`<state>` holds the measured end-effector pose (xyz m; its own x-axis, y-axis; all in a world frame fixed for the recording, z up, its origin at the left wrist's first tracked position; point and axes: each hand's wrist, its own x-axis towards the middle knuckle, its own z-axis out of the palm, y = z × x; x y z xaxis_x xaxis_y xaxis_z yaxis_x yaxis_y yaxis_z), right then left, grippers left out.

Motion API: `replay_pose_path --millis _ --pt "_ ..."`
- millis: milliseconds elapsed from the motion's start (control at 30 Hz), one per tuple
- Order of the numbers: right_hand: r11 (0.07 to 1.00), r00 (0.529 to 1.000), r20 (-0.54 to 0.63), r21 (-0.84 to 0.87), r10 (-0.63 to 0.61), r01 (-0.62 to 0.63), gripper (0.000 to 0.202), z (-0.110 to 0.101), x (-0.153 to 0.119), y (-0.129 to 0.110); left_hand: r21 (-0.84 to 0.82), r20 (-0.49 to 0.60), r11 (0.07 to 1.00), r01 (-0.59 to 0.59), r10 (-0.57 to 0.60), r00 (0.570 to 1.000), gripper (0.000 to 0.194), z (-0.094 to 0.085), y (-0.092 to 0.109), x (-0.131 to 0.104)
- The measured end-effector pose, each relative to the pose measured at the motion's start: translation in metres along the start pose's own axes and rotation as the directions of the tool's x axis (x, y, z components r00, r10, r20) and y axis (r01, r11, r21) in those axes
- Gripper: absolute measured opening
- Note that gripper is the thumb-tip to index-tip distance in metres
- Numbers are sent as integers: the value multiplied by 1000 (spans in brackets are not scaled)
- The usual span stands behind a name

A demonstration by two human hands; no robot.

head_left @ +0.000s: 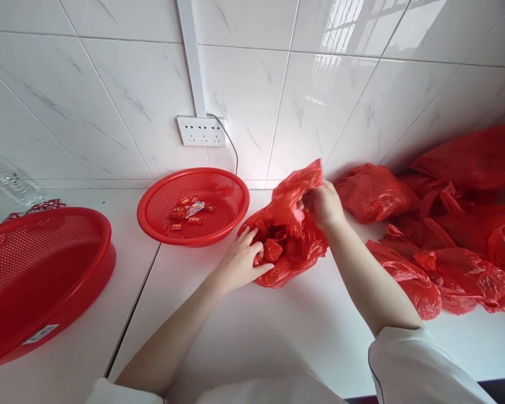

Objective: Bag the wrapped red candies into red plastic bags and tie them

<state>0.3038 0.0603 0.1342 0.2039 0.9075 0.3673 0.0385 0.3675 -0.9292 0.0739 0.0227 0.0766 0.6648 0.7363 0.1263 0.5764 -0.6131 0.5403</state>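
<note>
A red plastic bag (294, 261) sits on the white table in front of me, its mouth spread and crumpled. My right hand (322, 205) is closed on the bag's upper edge and holds that part raised. My left hand (244, 262) rests at the bag's left side, thumb and fingers apart at the opening. Inside the mouth, folds of red plastic show; anything under them is hidden. Just beyond my left hand stands a round red plastic basket (151, 221) with several small red packets (180, 212) on its bottom.
At the left is a larger red basket (73, 303). Behind it lie a clear plastic bottle (19, 188) and patterned red packets (46, 206). Several filled red bags (467, 269) crowd the right side. A socket strip (201, 132) with a cable is on the tiled wall.
</note>
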Motion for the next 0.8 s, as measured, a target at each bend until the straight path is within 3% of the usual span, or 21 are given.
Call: replay_pose_path --millis 67,167,300,367,433,500,533,567,633,733,800 --pt "983 981 -155 125 -114 134 21 -9 5 -11 -67 43 997 24 -21 999 32 5 -3 1" --pt "949 930 -196 -13 -311 315 46 -23 2 -34 -154 81 988 4 8 997 38 7 1 2" --pt "836 907 52 -369 -417 405 56 -35 -13 -51 -375 -53 925 -67 51 997 42 -1 8 5" --pt "779 860 242 -365 -448 509 48 -29 -26 -49 -628 -143 772 -93 3 990 46 -7 9 6" --pt "727 740 528 -297 -415 619 37 -14 -42 -39 -872 -124 484 -74 -71 990 51 -13 7 8" --pt "649 534 796 -250 -285 718 34 6 -60 -23 -974 -21 225 6 -117 993 48 -17 3 9" --pt "595 466 854 -254 -233 762 41 15 -69 -13 -987 21 156 44 -146 989 43 -20 0 9" --pt "536 468 854 -292 -227 792 49 22 -76 -1 -990 43 126 67 -186 982 36 -22 -3 10" --pt "427 553 779 -410 -296 806 62 28 -85 27 -989 45 124 83 -287 957 30 -29 -11 11" --pt "327 821 526 -753 -224 572 77 13 -78 69 -988 31 128 91 -411 911 28 -45 -23 9" --pt "234 927 369 -897 -73 375 70 -8 -61 91 -992 22 102 77 -458 889 19 -58 -30 5"
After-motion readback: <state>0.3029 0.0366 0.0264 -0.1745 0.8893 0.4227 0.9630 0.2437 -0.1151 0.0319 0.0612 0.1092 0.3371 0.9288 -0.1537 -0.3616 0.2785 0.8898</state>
